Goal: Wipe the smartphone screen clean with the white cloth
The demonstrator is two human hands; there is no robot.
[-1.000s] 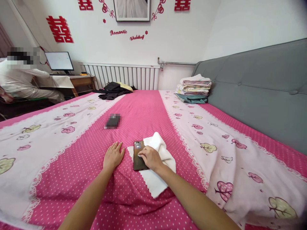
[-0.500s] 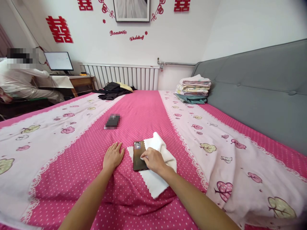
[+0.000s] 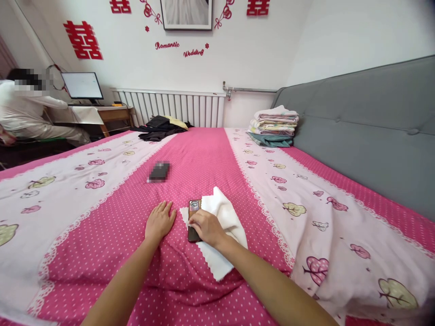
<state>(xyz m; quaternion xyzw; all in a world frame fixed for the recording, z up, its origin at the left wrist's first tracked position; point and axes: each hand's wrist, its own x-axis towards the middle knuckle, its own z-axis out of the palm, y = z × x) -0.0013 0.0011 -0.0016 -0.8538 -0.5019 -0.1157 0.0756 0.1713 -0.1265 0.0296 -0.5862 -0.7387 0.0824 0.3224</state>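
Observation:
A dark phone (image 3: 193, 208) lies face down on a white cloth (image 3: 222, 226) on the pink dotted bedspread (image 3: 204, 158). My right hand (image 3: 204, 227) covers the phone's lower half, fingers curled and pressing a fold of the cloth onto it. My left hand (image 3: 159, 221) rests flat on the bedspread just left of the phone, fingers stretched out, holding nothing.
A small dark object (image 3: 159, 171) lies further up the bed. Dark clothes (image 3: 159, 127) sit at the far edge, folded linen (image 3: 274, 126) at the far right by a grey padded headboard (image 3: 367, 122). A person (image 3: 27, 113) sits at a desk with a monitor (image 3: 82, 86).
My right hand has slid leftward over the phone, pulling the cloth with it, so more of the phone is covered. The left hand has stayed put.

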